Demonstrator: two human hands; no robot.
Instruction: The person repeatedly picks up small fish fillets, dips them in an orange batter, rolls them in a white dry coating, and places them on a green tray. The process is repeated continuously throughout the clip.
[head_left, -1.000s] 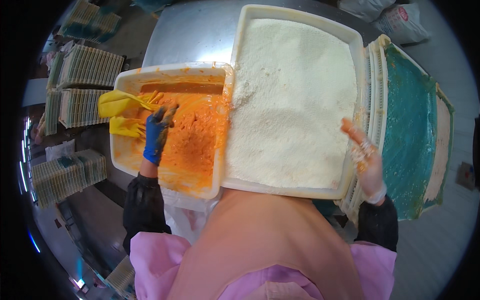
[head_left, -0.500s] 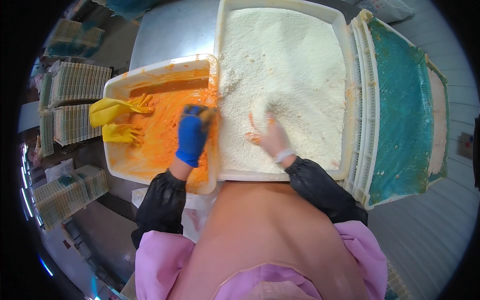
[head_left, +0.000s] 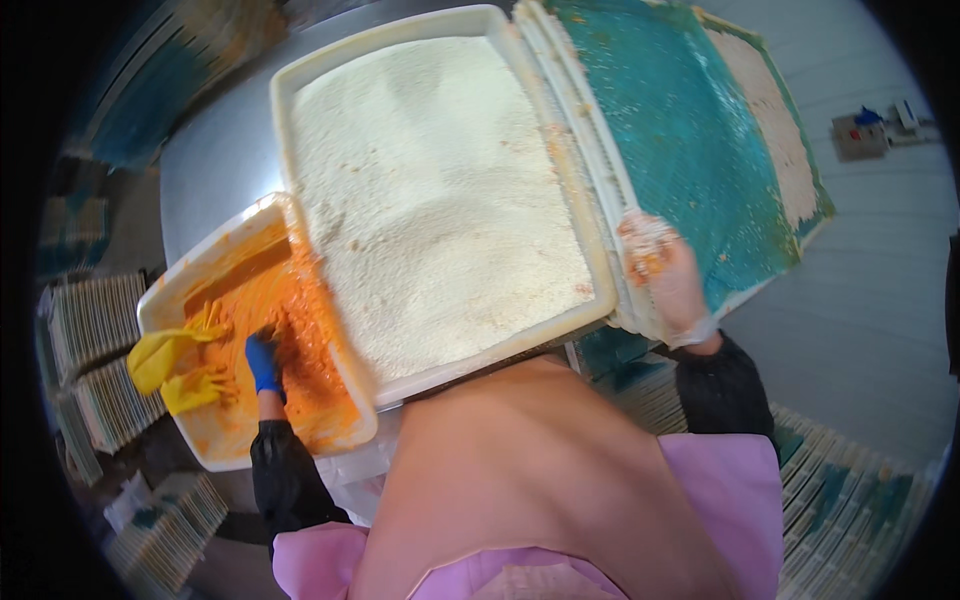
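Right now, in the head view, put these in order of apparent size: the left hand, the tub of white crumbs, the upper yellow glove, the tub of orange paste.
Largest to smallest:
1. Tub of white crumbs
2. Tub of orange paste
Unranked, smallest: upper yellow glove and left hand; they look too alike.

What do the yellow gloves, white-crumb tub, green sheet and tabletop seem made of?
Yellow gloves: likely rubber, smooth, judging by the soft, floppy cuffs. White-crumb tub: probably molded plastic, off-white, with a rounded rim and corners. Green sheet: perhaps plastic film or fine mesh; it has glossy patches, but any weave is unclear. Tabletop: apparently metal, smooth and grey, with a soft sheen.
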